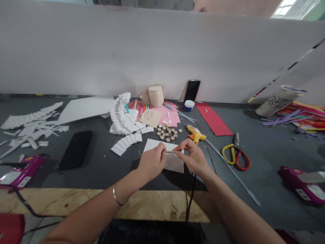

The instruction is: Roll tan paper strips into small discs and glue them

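Observation:
Both hands meet over a white paper sheet (162,149) near the table's front edge. My left hand (151,162) is closed in a pinch on one end of a thin short stick (169,151). My right hand (193,157) pinches the stick's other end. A yellow glue gun (196,134) lies just beyond my right hand, its black cord running down toward me. Several small round wooden discs (167,132) lie behind the paper. White foam squares (127,141) fan out to the left, below a stacked white foam shape (121,114).
A black phone (75,149) lies left, white foam strips (33,123) further left, a pink box (21,173) at the left edge. Scissors (236,156), a metal rod (232,171), red paper (212,118), a cup (278,101), coloured pipe cleaners (302,117) sit right. A grey partition (152,51) stands behind.

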`<action>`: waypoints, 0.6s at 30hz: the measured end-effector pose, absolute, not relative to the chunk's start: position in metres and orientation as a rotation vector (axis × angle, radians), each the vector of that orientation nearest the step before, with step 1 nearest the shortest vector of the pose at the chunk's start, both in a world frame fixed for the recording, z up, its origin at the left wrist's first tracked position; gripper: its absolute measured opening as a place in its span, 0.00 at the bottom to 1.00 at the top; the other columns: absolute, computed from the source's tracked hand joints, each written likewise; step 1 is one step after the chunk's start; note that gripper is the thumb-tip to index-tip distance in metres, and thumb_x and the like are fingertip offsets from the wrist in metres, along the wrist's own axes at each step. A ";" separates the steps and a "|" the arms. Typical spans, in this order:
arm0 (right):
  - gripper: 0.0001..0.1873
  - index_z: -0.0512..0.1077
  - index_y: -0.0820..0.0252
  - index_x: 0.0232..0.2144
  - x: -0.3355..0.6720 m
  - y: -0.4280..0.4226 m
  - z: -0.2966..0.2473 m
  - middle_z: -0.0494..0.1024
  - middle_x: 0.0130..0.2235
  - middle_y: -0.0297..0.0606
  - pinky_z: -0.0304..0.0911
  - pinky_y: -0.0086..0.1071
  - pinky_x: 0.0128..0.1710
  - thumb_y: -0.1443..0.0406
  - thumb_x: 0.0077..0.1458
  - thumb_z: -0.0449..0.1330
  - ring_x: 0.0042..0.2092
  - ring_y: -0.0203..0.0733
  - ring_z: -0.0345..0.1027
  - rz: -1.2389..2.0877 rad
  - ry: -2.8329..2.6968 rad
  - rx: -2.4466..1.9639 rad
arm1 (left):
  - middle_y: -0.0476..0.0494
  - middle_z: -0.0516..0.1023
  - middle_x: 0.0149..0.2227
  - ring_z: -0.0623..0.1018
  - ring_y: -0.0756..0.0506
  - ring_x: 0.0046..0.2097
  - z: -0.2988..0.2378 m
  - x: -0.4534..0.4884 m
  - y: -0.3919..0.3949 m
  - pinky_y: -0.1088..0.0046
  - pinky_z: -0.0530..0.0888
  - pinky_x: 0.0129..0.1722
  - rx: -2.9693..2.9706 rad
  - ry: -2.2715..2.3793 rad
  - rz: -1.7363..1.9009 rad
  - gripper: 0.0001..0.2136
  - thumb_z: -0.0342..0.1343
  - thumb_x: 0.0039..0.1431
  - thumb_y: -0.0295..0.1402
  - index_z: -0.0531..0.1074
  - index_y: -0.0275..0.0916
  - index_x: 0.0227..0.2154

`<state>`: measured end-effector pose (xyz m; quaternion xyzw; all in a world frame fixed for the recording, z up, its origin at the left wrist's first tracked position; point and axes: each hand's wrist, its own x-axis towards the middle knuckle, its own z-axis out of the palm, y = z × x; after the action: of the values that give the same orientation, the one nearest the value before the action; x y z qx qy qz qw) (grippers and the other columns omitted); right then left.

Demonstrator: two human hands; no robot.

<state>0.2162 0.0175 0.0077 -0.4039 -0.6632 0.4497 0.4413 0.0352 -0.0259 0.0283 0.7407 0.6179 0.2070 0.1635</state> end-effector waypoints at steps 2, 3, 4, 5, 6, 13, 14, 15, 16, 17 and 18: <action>0.13 0.60 0.54 0.29 0.217 0.018 0.005 0.77 0.31 0.34 0.65 0.36 0.39 0.63 0.50 0.64 0.37 0.42 0.74 1.143 -1.631 -0.981 | 0.49 0.78 0.28 0.77 0.45 0.31 0.030 0.036 -0.028 0.72 0.61 0.28 2.096 1.772 0.646 0.09 0.45 0.63 0.33 0.69 0.42 0.41; 0.13 0.60 0.54 0.29 0.217 0.018 0.004 0.77 0.31 0.33 0.65 0.35 0.38 0.62 0.49 0.64 0.37 0.42 0.74 1.161 -1.622 -0.968 | 0.49 0.79 0.29 0.78 0.45 0.32 0.030 0.036 -0.028 0.73 0.63 0.29 2.077 1.759 0.690 0.09 0.46 0.63 0.34 0.70 0.42 0.41; 0.14 0.60 0.54 0.29 0.218 0.019 0.003 0.77 0.31 0.33 0.65 0.35 0.38 0.62 0.49 0.65 0.37 0.42 0.74 1.181 -1.611 -0.955 | 0.50 0.80 0.30 0.79 0.46 0.34 0.030 0.037 -0.029 0.74 0.65 0.30 2.051 1.738 0.740 0.10 0.47 0.63 0.36 0.71 0.43 0.42; 0.14 0.60 0.54 0.29 0.219 0.019 0.001 0.77 0.30 0.33 0.65 0.35 0.38 0.61 0.49 0.65 0.36 0.42 0.73 1.200 -1.601 -0.946 | 0.49 0.81 0.31 0.80 0.46 0.36 0.029 0.037 -0.029 0.74 0.67 0.32 2.019 1.704 0.795 0.10 0.49 0.63 0.39 0.72 0.44 0.41; 0.15 0.61 0.54 0.29 0.219 0.019 0.000 0.77 0.31 0.33 0.65 0.35 0.37 0.61 0.50 0.65 0.36 0.41 0.73 1.218 -1.595 -0.940 | 0.49 0.82 0.34 0.80 0.46 0.37 0.029 0.037 -0.030 0.75 0.68 0.34 1.983 1.646 0.844 0.11 0.50 0.62 0.42 0.74 0.44 0.41; 0.16 0.62 0.54 0.29 0.219 0.019 -0.001 0.76 0.30 0.32 0.65 0.34 0.38 0.59 0.48 0.68 0.36 0.40 0.72 1.229 -1.566 -0.901 | 0.48 0.82 0.35 0.79 0.47 0.36 0.025 0.040 -0.030 0.75 0.70 0.35 1.809 1.443 1.076 0.13 0.52 0.62 0.43 0.79 0.43 0.35; 0.17 0.62 0.54 0.29 0.219 0.019 0.000 0.77 0.30 0.32 0.66 0.35 0.38 0.59 0.47 0.68 0.36 0.41 0.73 1.227 -1.556 -0.900 | 0.48 0.82 0.33 0.78 0.47 0.35 0.025 0.040 -0.029 0.75 0.70 0.34 1.788 1.437 1.093 0.13 0.53 0.61 0.43 0.79 0.42 0.34; 0.17 0.63 0.55 0.29 0.218 0.019 0.001 0.77 0.30 0.33 0.66 0.35 0.39 0.58 0.47 0.69 0.36 0.41 0.73 1.234 -1.543 -0.900 | 0.48 0.82 0.32 0.78 0.48 0.34 0.024 0.041 -0.029 0.76 0.70 0.33 1.771 1.427 1.111 0.14 0.53 0.61 0.44 0.79 0.42 0.33; 0.17 0.63 0.55 0.29 0.218 0.019 0.002 0.78 0.31 0.33 0.66 0.35 0.39 0.58 0.46 0.69 0.37 0.41 0.74 1.249 -1.528 -0.898 | 0.48 0.81 0.31 0.78 0.48 0.33 0.022 0.041 -0.028 0.76 0.69 0.33 1.759 1.413 1.129 0.14 0.53 0.61 0.44 0.79 0.42 0.33; 0.17 0.64 0.55 0.29 0.218 0.020 0.002 0.79 0.31 0.34 0.66 0.35 0.40 0.58 0.46 0.69 0.37 0.42 0.75 1.273 -1.514 -0.896 | 0.48 0.81 0.31 0.77 0.49 0.33 0.021 0.041 -0.028 0.77 0.69 0.33 1.750 1.401 1.146 0.14 0.53 0.61 0.44 0.79 0.41 0.33; 0.17 0.64 0.55 0.29 0.219 0.021 0.002 0.80 0.32 0.35 0.66 0.36 0.40 0.58 0.46 0.69 0.38 0.43 0.75 1.305 -1.495 -0.895 | 0.48 0.81 0.31 0.77 0.49 0.32 0.020 0.041 -0.027 0.77 0.69 0.32 1.746 1.392 1.161 0.13 0.54 0.61 0.43 0.79 0.41 0.32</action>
<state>0.2190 0.0207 0.0023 -0.3643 -0.6084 0.5309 0.4640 0.0410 -0.0274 0.0202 0.6602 0.5263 0.4389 0.3075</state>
